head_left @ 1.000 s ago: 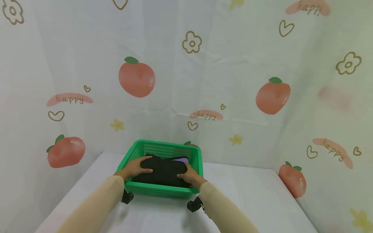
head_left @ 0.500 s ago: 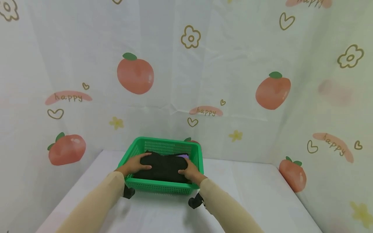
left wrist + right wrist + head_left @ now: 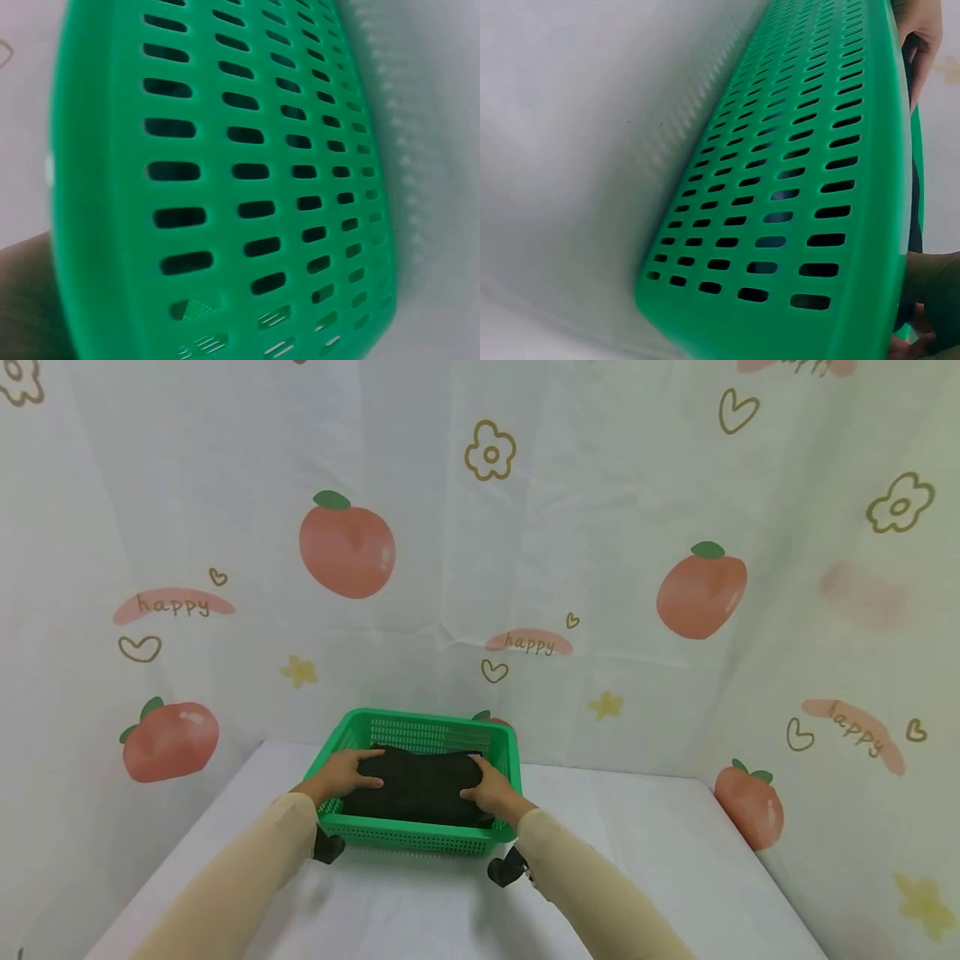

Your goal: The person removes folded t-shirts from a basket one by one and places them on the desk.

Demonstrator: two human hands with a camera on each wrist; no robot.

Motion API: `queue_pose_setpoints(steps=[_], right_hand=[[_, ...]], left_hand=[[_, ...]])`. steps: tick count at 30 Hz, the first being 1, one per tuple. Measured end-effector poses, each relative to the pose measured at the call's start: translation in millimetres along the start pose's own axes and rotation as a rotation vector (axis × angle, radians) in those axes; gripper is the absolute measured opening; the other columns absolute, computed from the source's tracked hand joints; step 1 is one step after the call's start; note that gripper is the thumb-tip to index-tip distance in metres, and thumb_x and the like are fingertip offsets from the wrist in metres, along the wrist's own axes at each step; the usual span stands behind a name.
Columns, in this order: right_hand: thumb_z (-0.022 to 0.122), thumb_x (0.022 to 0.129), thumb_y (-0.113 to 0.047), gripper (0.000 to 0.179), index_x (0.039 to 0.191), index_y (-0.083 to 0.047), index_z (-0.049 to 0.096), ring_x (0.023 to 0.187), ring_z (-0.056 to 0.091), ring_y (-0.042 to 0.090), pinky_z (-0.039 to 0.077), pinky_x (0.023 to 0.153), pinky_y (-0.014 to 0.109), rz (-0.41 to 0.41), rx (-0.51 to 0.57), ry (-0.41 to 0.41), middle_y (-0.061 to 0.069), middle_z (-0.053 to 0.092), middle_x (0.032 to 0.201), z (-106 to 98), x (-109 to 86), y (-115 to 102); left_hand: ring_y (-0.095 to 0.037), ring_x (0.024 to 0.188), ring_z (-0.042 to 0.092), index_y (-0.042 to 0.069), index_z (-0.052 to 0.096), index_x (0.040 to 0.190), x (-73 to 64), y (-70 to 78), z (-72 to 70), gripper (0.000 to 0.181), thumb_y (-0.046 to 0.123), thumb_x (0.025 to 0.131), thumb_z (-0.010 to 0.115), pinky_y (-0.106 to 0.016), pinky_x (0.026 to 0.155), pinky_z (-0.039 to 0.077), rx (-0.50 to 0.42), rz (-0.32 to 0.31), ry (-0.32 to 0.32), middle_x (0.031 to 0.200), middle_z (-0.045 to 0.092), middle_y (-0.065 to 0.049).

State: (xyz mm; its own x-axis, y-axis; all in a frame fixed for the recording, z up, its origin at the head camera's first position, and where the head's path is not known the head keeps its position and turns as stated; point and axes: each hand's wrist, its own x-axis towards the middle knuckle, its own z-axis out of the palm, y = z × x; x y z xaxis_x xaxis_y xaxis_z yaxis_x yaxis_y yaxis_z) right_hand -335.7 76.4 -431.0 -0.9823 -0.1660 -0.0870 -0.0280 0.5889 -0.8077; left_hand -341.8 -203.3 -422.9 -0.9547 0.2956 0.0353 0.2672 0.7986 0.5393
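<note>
A folded black cloth lies inside a green plastic basket. My left hand holds the cloth's left end, with the thumb on the near side and the fingers over the top. At the other end, my right hand grips the cloth's right side the same way. Both hands reach in over the basket's walls. In the left wrist view the slotted basket wall hides the fingers. The right wrist view shows the basket's outer wall and part of a hand beyond its rim.
The basket stands on a white-covered table near the back. Behind it hangs a white curtain printed with peaches, flowers and hearts. A dark device sits under the right wrist, another under the left.
The black cloth has been shifted and spread in the basket, so the purple patch at its back right is almost covered. Both hands stay at its ends. The head view has tilted slightly down.
</note>
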Motion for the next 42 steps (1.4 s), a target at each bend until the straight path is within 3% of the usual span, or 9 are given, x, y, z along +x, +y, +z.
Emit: queue_pose_setpoints(steps=[12,22,28,31,36,42], right_hand=[[0.068,0.091,-0.003,0.073,0.154,-0.008,0.032,0.133,0.043,0.046,0.049,0.098,0.053,0.022,0.008,-0.022,0.026,0.035,0.153,-7.5,-5.0,-11.9],[0.071,0.090,-0.006,0.071,0.153,-0.008,0.036,0.133,0.045,0.044,0.052,0.095,0.050,0.012,-0.062,0.008,0.025,0.037,0.152,-16.2,-6.5,-19.2],[0.071,0.090,-0.009,0.071,0.153,-0.012,0.037,0.138,0.040,0.041,0.046,0.103,0.050,-0.008,-0.112,0.027,0.021,0.038,0.154,-19.6,-4.5,-22.2],[0.072,0.090,-0.009,0.071,0.152,-0.010,0.038,0.137,0.041,0.040,0.050,0.098,0.047,-0.029,-0.130,0.034,0.021,0.038,0.153,-21.6,-3.7,-25.3],[0.072,0.089,-0.006,0.071,0.152,-0.011,0.039,0.124,0.054,0.041,0.058,0.076,0.041,-0.019,-0.090,0.041,0.024,0.040,0.151,-27.5,-4.2,-28.4],[0.072,0.089,-0.005,0.070,0.151,-0.013,0.041,0.111,0.062,0.043,0.060,0.071,0.045,0.007,-0.047,0.033,0.026,0.040,0.150,-39.6,-3.8,-25.2]], left_hand=[[-0.053,0.130,0.041,-0.002,0.050,0.142,-2.9,11.9,-13.0,0.063,0.020,0.088,0.075,-0.060,0.100,0.044,0.014,-0.029,0.009,0.143,0.044,-0.034],[-0.053,0.129,0.042,0.001,0.050,0.143,1.5,18.8,-20.3,0.064,0.023,0.088,0.075,-0.059,0.098,0.046,0.042,-0.050,0.003,0.144,0.043,-0.034],[-0.053,0.131,0.040,0.002,0.048,0.144,4.4,15.2,-20.4,0.065,0.025,0.089,0.074,-0.059,0.099,0.045,0.028,-0.062,0.002,0.146,0.040,-0.034],[-0.053,0.132,0.039,0.003,0.048,0.145,5.8,14.4,-21.5,0.065,0.025,0.089,0.074,-0.060,0.101,0.043,0.017,-0.075,0.003,0.147,0.039,-0.034],[-0.053,0.132,0.039,0.003,0.047,0.145,8.4,17.9,-24.4,0.066,0.025,0.089,0.074,-0.061,0.102,0.041,-0.001,-0.072,0.001,0.147,0.039,-0.034],[-0.052,0.133,0.038,0.007,0.050,0.144,11.7,23.4,-23.6,0.067,0.031,0.088,0.075,-0.059,0.101,0.042,-0.043,-0.053,0.009,0.147,0.040,-0.033]])
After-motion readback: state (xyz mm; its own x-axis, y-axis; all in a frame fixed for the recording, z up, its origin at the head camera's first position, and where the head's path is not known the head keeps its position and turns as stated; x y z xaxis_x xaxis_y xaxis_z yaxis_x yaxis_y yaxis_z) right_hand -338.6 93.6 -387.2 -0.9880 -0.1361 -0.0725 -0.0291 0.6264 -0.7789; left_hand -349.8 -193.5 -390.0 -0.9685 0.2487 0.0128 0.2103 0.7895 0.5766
